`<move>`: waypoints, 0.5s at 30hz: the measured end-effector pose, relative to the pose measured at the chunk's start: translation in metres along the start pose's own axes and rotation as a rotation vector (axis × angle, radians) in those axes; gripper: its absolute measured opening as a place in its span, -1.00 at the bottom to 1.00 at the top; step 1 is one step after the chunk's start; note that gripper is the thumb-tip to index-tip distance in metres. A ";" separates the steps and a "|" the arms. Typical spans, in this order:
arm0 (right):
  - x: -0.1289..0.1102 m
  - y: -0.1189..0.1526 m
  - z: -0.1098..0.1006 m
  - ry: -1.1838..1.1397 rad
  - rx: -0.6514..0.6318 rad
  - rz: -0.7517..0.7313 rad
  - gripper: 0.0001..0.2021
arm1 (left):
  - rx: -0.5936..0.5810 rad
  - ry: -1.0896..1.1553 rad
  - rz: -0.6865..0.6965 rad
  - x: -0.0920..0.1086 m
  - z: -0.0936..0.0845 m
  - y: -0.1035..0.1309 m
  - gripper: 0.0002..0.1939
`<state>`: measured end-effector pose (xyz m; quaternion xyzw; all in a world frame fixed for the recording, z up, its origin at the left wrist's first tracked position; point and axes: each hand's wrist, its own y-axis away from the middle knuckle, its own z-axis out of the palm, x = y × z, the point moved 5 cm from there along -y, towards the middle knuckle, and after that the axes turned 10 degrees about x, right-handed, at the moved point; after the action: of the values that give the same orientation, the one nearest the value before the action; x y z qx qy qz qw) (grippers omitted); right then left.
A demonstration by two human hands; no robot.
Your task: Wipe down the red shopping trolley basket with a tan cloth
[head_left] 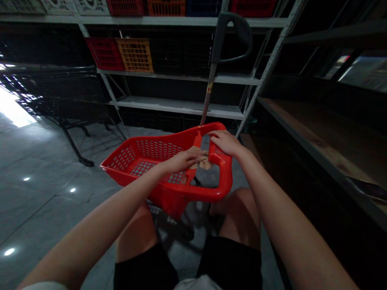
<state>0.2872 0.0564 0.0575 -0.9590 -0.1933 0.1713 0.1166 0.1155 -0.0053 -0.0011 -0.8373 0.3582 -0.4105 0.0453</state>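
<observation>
A red plastic basket (167, 139) with perforated sides and a thick looped handle frame stands just in front of my knees. My left hand (184, 159) reaches over the basket's near part, its fingers closed on a crumpled tan cloth or paper (205, 161) beside the handle. On the upper right of the handle loop rests my right hand (223, 141), fingers curled over the red plastic. Part of the tan piece lies between both hands, and the fingertips of my left hand are partly hidden in it.
Behind the basket rises a pole with a dark grey looped handle (217, 41). Metal shelves (179, 105) carry coloured crates, including a yellow crate (135, 55). A black cart frame (71, 141) stands left. At right, a wooden bench (309, 144) bears a phone-like dark object (373, 191).
</observation>
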 end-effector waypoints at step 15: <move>-0.004 0.001 -0.001 0.053 0.000 -0.103 -0.65 | -0.004 0.057 0.079 -0.013 -0.005 -0.015 -0.70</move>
<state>0.2840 0.0537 0.0592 -0.9520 -0.2392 0.1397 0.1301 0.1144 0.0152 -0.0011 -0.8105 0.3929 -0.4315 0.0497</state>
